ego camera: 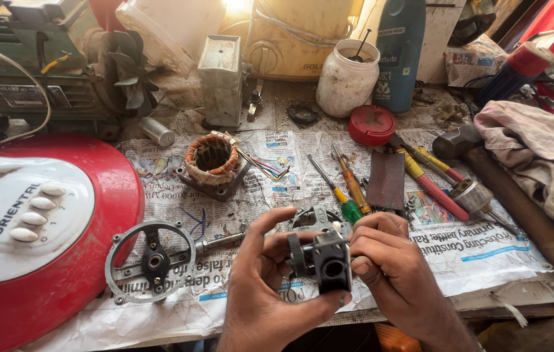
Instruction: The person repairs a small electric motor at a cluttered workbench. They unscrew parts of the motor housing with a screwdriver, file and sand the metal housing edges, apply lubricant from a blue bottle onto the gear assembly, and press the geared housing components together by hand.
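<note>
While gripped, blocky black gearbox (330,263)

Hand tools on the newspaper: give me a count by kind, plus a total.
Screwdrivers: 2, green-handled and orange-handled
Pliers: 1, red and yellow grips
Hammers: 1
Total: 4
</note>
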`<state>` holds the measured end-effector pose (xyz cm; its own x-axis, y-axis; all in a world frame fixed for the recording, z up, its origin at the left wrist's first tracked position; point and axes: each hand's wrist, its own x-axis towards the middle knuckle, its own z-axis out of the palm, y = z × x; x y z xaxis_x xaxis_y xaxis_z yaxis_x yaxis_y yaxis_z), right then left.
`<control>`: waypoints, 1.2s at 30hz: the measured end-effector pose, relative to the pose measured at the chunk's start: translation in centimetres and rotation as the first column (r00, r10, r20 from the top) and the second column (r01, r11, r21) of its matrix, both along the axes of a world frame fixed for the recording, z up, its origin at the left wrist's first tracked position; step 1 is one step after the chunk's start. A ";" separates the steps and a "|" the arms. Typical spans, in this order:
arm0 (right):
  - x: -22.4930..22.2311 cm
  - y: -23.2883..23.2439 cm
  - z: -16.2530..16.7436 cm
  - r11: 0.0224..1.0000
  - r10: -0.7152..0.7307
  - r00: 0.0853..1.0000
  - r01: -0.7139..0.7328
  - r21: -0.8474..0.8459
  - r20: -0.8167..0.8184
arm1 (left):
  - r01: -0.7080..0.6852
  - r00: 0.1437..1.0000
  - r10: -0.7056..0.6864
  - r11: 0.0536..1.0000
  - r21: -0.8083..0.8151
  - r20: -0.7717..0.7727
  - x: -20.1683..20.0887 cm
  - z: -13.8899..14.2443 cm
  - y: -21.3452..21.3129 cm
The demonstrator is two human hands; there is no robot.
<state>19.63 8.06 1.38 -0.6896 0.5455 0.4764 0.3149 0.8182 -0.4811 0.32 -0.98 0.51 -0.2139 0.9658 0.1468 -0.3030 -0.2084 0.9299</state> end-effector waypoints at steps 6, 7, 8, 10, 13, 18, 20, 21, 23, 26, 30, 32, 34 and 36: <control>-0.3 -0.1 0.2 0.998 -0.066 0.992 0.067 0.007 -0.108 | -0.051 0.997 0.056 0.995 -0.084 0.060 0.0 0.1 0.2; -0.3 -0.2 0.3 0.997 -0.079 0.991 0.080 0.004 -0.106 | -0.045 0.997 0.050 0.996 -0.077 0.064 0.0 0.1 0.1; -0.3 -0.2 0.3 0.996 -0.093 0.990 0.093 0.002 -0.105 | -0.038 0.997 0.042 0.997 -0.069 0.067 0.0 0.2 0.1; -0.3 -0.2 0.2 0.997 -0.080 0.991 0.081 0.007 -0.108 | -0.020 0.997 0.025 0.997 -0.071 0.068 0.0 0.2 0.1; -0.2 -0.1 0.2 0.998 -0.059 0.995 0.060 0.012 -0.081 | -0.006 1.000 0.005 0.996 -0.085 -0.004 0.0 0.3 0.0; -0.1 0.0 0.2 0.998 -0.062 0.997 0.063 0.019 -0.036 | -0.008 1.000 0.008 0.995 -0.096 0.003 0.0 0.3 0.1; -0.1 0.0 0.3 0.997 -0.071 0.995 0.072 0.015 -0.069 | -0.015 0.999 0.018 0.997 -0.080 0.038 0.0 0.3 0.1; -0.1 -0.1 0.3 0.998 -0.068 0.995 0.068 0.000 -0.067 | -0.022 0.999 0.025 0.996 -0.085 0.039 0.1 0.3 0.1; -0.1 -0.2 0.4 0.998 -0.059 0.996 0.058 -0.030 -0.063 | -0.036 0.998 0.040 0.995 -0.095 0.040 0.2 0.2 0.1; -0.3 -0.1 0.3 0.997 -0.072 0.996 0.071 -0.024 -0.049 | -0.035 0.999 0.038 0.996 -0.078 0.036 0.2 0.1 0.2; -0.4 -0.1 0.2 0.996 -0.088 0.996 0.088 -0.009 -0.004 | -0.030 0.999 0.032 0.994 -0.103 0.011 0.1 0.1 0.1; -0.3 -0.2 0.2 0.997 -0.078 0.997 0.077 -0.011 -0.030 | -0.035 0.997 0.040 0.995 -0.093 0.062 0.1 0.2 0.1; -0.2 -0.3 0.2 0.997 -0.070 0.996 0.068 -0.029 -0.057 | -0.047 0.998 0.053 0.991 -0.125 0.039 0.1 0.3 0.2; -0.2 -0.3 0.3 0.998 -0.065 0.997 0.064 -0.028 -0.052 | -0.053 0.998 0.058 0.990 -0.127 0.031 0.1 0.4 0.2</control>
